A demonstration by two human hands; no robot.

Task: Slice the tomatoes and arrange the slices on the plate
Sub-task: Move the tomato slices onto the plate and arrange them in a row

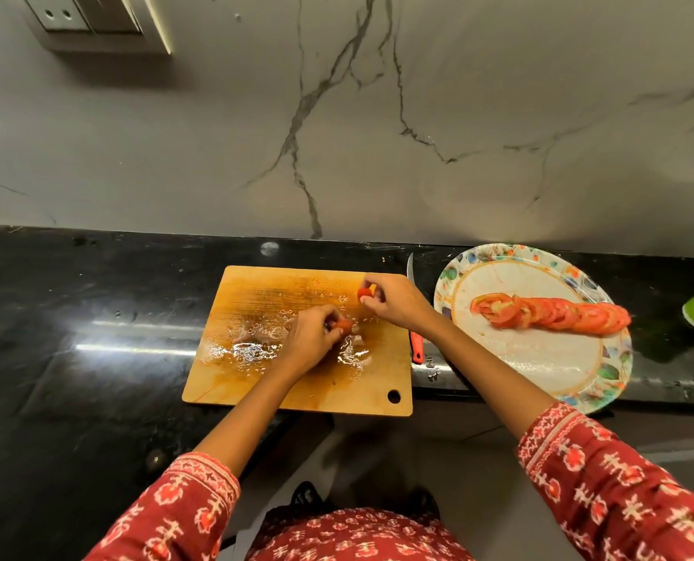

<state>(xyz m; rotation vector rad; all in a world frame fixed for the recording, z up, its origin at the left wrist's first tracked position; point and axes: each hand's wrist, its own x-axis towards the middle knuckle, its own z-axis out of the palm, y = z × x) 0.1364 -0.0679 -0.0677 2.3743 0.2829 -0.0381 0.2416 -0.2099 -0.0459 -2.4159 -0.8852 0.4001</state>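
A black counter (94,317) carried a wet wooden cutting board (256,382), juice pooled across it. To its right sat a patterned plate (539,366) with a row of overlapping tomato slices (551,313). A red-handled knife (416,342) lay between board and plate, partly under the right forearm, where a careless reach could catch it. The right hand (394,303) pinched a small tomato piece (364,293); the left hand (313,338) curled round another scrap (343,325), probably an end. Slippery juice could let either drop.
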